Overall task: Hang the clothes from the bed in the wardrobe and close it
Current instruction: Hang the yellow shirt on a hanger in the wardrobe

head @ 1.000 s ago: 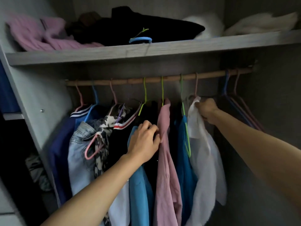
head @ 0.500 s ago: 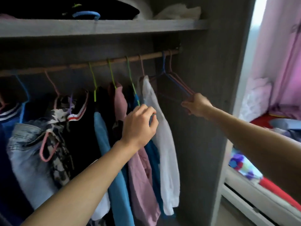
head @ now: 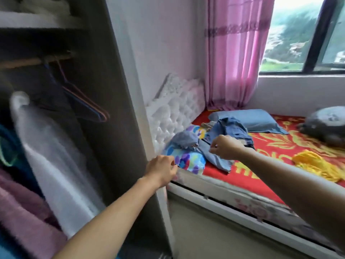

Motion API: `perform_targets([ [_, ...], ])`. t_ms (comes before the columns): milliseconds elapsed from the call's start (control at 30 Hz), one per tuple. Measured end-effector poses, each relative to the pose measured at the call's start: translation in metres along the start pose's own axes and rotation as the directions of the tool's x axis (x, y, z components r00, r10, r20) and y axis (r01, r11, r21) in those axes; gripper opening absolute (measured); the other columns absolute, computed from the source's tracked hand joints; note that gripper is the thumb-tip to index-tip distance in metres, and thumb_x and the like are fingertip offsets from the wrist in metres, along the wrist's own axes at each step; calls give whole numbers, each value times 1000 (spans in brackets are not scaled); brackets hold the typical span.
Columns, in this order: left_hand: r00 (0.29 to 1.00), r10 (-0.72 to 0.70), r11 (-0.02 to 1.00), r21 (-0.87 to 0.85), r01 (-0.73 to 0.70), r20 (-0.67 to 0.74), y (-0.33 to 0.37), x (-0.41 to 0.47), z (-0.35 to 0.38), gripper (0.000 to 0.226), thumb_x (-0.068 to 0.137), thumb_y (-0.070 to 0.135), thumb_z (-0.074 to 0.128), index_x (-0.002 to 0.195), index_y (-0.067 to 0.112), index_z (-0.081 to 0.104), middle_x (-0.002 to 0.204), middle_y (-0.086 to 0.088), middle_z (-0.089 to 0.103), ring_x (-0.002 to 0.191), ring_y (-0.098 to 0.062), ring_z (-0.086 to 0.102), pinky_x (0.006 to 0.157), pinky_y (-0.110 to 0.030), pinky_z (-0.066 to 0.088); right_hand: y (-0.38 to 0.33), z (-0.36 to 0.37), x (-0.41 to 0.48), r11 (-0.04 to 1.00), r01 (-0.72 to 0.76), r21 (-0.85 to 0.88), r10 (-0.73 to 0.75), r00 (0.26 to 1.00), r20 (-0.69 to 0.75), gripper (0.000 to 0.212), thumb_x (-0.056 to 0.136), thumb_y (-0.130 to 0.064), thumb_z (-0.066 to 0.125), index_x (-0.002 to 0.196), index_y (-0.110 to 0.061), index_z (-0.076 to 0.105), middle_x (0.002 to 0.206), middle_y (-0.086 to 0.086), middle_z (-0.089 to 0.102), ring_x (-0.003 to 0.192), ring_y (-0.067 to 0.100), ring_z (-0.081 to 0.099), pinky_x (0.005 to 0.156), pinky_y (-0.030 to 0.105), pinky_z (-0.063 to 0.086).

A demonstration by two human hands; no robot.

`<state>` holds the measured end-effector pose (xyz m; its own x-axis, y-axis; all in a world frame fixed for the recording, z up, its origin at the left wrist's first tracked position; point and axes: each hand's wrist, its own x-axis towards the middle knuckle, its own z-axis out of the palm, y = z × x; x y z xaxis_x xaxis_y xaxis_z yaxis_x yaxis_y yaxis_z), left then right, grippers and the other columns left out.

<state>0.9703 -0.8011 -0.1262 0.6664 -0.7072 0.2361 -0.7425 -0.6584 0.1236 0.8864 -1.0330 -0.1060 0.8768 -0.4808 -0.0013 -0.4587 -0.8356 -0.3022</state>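
Our left hand (head: 161,170) was clenched on nothing beside the open grey wooden wardrobe (head: 112,128), at the bed's near head corner. Our right hand (head: 225,147) was curled over the crumpled blue denim clothes (head: 229,128) heaped on the red-and-yellow flowered bed (head: 291,139) near its white tufted headboard (head: 177,105). We could not tell whether it gripped cloth. A yellow garment (head: 315,165) lay well apart, towards the front edge. Inside the wardrobe a white garment (head: 46,156) hung beside empty thin hangers (head: 87,107).
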Motion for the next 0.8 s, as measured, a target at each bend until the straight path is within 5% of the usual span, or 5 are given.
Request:
perform_targets([
  [167, 988, 0, 997, -82, 13, 154, 110, 67, 70, 25, 88, 41, 51, 100, 24, 63, 111, -9, 66, 104, -30, 59, 84, -35, 46, 152, -1, -4, 987, -143, -73, 149, 985, 86, 17, 85, -39, 62, 89, -24, 70, 76, -2, 66, 76, 21, 66, 69, 31, 55],
  [333, 957, 61, 993, -110, -30, 284, 196, 114, 125, 27, 88, 40, 50, 101, 21, 63, 106, -6, 66, 103, -28, 60, 84, -35, 47, 276, 3, -5, 954, -278, -114, 296, 934, 201, 25, 88, -42, 63, 99, -21, 69, 85, -1, 68, 76, 19, 66, 64, 30, 53],
  [500, 935, 115, 990, -118, -79, 335, 240, 171, 172, 28, 87, 42, 49, 99, 22, 64, 107, -3, 66, 101, -26, 60, 85, -37, 49, 361, 16, 20, 924, -376, -72, 382, 895, 228, 24, 88, -39, 62, 97, -18, 71, 82, -3, 66, 77, 18, 64, 65, 30, 51],
  [667, 896, 162, 984, -130, -118, 413, 271, 249, 234, 25, 90, 41, 49, 100, 22, 62, 104, -2, 66, 96, -24, 60, 76, -34, 46, 435, 40, 65, 872, -480, -97, 487, 828, 277, 30, 87, -41, 62, 103, -16, 70, 103, 3, 70, 91, 22, 65, 73, 35, 53],
  [800, 852, 211, 973, -188, -135, 480, 297, 317, 282, 26, 92, 40, 48, 103, 20, 62, 106, -3, 65, 96, -23, 60, 76, -34, 46, 497, 44, 105, 803, -580, -136, 593, 755, 281, 23, 88, -46, 60, 87, -23, 66, 92, 0, 66, 84, 22, 62, 65, 29, 45],
])
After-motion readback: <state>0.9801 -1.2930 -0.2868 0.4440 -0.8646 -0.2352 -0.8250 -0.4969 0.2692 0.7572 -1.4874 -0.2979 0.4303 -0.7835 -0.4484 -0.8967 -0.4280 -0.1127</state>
